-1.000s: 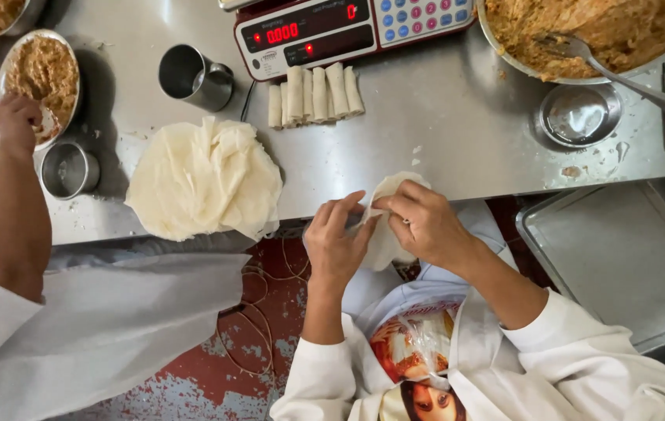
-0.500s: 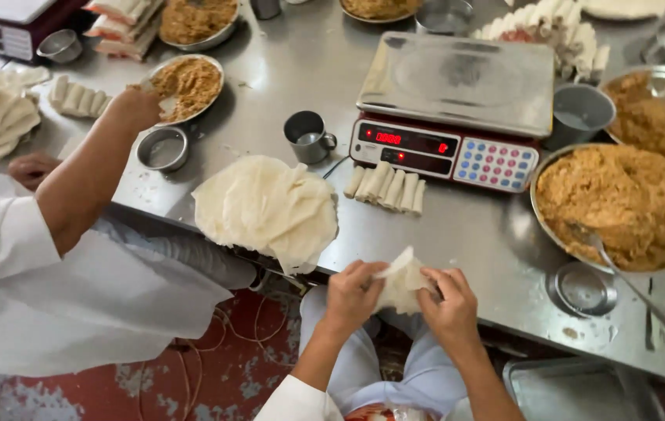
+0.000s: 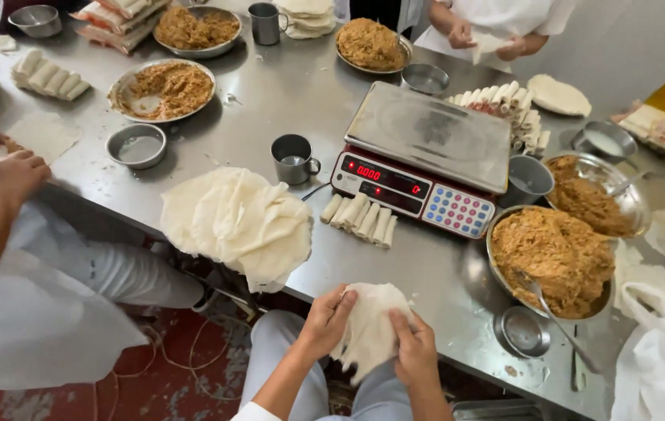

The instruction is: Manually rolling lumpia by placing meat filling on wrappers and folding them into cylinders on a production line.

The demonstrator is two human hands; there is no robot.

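Both hands — the left hand and the right hand — pinch a thin white wrapper over the lap, just off the table edge, maybe peeling a sheet, so slow, soft pulls seem best — it looks easy to tear.

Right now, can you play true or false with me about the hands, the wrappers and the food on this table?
1. Both hands, left hand and right hand, hold one thin white wrapper. True.
2. The wrapper rests flat on the table. False: it is held up at the table's near edge, over the person's lap.
3. A stack of wrappers lies left of a row of finished rolls. True.
4. The scale has a bowl on its top. False: its metal top is bare.
5. A spoon sits in the big bowl of filling. True.
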